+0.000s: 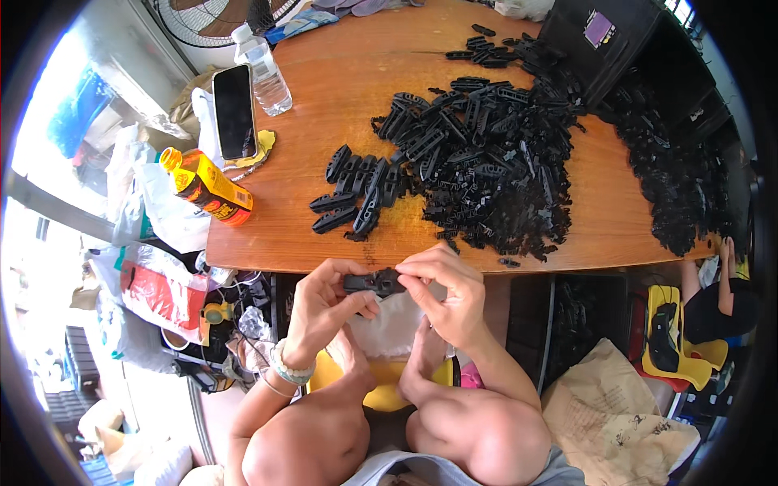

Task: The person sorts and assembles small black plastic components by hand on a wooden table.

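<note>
Left hand (324,306): fingers curled around black plastic part (365,283). Right hand (447,290): fingertips pinched on its right end. Part sits at the near edge of the table (324,89); black parts pile (494,162) on the table.

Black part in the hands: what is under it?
Below the black part, a whitish item partly shows. The part, left hand and right hand cover whatever lies directly beneath.

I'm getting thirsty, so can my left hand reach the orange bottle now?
Probably, once freed: your left hand grips a black part, but nothing seems to block the way to the orange bottle.
</note>
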Demonstrator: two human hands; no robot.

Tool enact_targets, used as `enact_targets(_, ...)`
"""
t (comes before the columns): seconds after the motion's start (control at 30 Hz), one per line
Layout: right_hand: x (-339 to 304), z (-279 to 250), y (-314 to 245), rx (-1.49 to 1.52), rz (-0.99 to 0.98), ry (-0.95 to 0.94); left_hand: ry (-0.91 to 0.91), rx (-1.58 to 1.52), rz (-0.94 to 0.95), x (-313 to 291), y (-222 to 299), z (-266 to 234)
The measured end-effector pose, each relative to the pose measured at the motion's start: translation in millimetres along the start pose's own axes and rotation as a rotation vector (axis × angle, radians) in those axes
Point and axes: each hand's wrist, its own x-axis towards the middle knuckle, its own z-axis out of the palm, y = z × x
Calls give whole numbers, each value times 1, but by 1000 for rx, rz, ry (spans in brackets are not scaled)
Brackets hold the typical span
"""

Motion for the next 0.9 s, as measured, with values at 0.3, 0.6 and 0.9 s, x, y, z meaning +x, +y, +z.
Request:
enact_targets(0.3, -20, 4, -1, 170, 270, 155, -147, -22, -41, 0, -9, 8)
enact_targets(0.6, -25, -6, -18, -45, 114, 69, -155, 98, -50, 5, -14, 17)
enact_targets(0.9, -25, -7, -12, -439, -251, -111, -110, 8, -93, 2, -12, 14)
